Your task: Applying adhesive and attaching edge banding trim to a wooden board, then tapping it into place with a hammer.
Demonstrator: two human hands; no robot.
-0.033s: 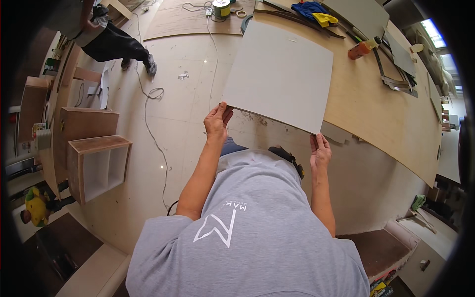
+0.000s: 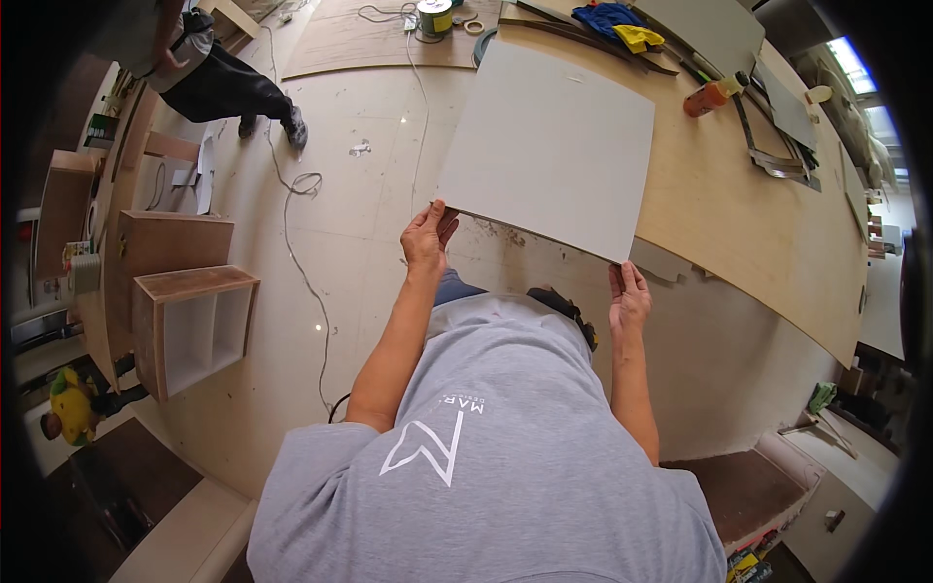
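A flat, pale grey square panel [image 2: 549,146] stretches out in front of me, its far part over a wooden worktable [image 2: 758,233]. My left hand [image 2: 428,236] pinches the panel's near left corner, thumb on top and fingers curled beneath. At the near right corner, my right hand [image 2: 630,291] grips the edge in the same way. The near edge of the panel juts past the table, above the floor. Its underside is hidden from view.
An orange bottle [image 2: 714,94], dark strips [image 2: 768,146] and a blue and yellow cloth [image 2: 622,27] lie on the table. A cable [image 2: 301,262] trails over the floor at left, beside an open wooden cabinet box [image 2: 194,325]. Another person [image 2: 219,83] stands at far left.
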